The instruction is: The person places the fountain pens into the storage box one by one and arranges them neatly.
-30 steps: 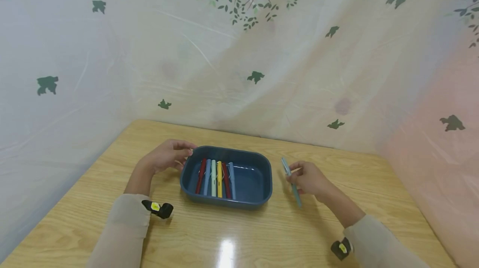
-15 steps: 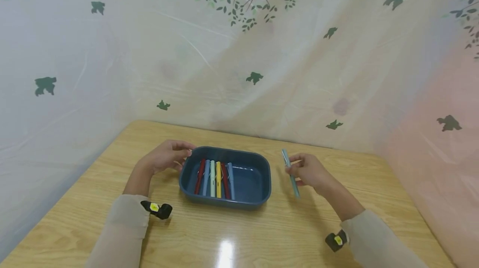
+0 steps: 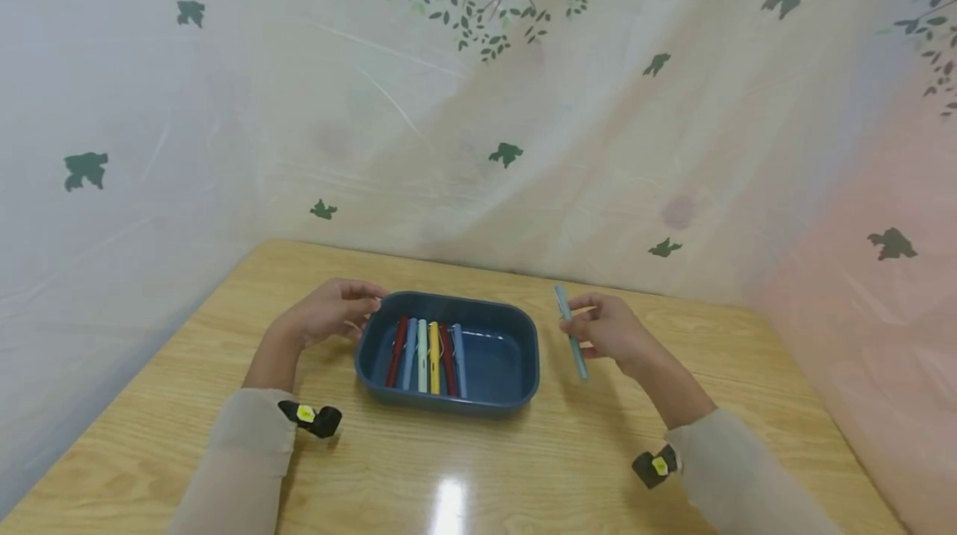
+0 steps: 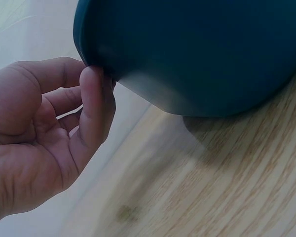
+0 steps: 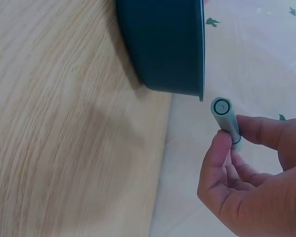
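Observation:
A dark blue tray (image 3: pixel 516 400) with rounded corners sits on the table, holding a row of pens: dark red, blue, pale green, yellow (image 3: pixel 434 360), another dark red and another blue. My left hand (image 3: pixel 329 315) grips its far left corner; in the left wrist view the fingertips of the left hand (image 4: pixel 54 113) meet at the rim of the tray (image 4: pixel 197 64). To the right of the tray, my right hand (image 3: pixel 613 331) pinches a pale blue-green pen (image 3: pixel 571 331) between thumb and fingers, above the table. Its round end faces the camera in the right wrist view.
The wooden table (image 3: pixel 359 477) ends at a pale curtain (image 3: pixel 419 186) printed with leaves and birds, hanging behind it and along the sides. Small black cameras are strapped at both sleeves. The right part of the tray's floor (image 3: pixel 497 365) shows beside the pens.
My right hand has lifted the pale blue-green pen higher off the table and moved it slightly left, closer to the tray. My left hand stays at the tray's corner.

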A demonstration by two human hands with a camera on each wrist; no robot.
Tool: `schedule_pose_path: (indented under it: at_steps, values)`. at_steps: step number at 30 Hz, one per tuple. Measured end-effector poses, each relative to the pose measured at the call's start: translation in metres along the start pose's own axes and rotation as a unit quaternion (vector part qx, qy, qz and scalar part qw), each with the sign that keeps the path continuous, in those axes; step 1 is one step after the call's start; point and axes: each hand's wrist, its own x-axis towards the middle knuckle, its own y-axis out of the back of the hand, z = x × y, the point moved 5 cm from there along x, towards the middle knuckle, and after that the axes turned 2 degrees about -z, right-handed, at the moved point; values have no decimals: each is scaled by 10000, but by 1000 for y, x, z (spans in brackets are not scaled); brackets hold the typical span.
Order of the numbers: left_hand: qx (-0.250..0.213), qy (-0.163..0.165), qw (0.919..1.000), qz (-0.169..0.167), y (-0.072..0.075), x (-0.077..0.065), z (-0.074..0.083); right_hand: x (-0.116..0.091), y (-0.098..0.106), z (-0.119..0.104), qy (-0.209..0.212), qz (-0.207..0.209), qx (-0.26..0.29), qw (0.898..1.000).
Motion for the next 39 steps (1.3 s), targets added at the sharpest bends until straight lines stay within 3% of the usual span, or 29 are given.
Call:
schedule_pose_path:
  at_steps: [21, 39]
  values:
    - [-51, -62, 10000, -17, 0, 0, 0, 7, -27, -20, 149, -106, 239, 9995]
    - [-57, -66, 10000, -36, 0, 1, 0, 17, -72, -39, 254, -274, 280, 9989]
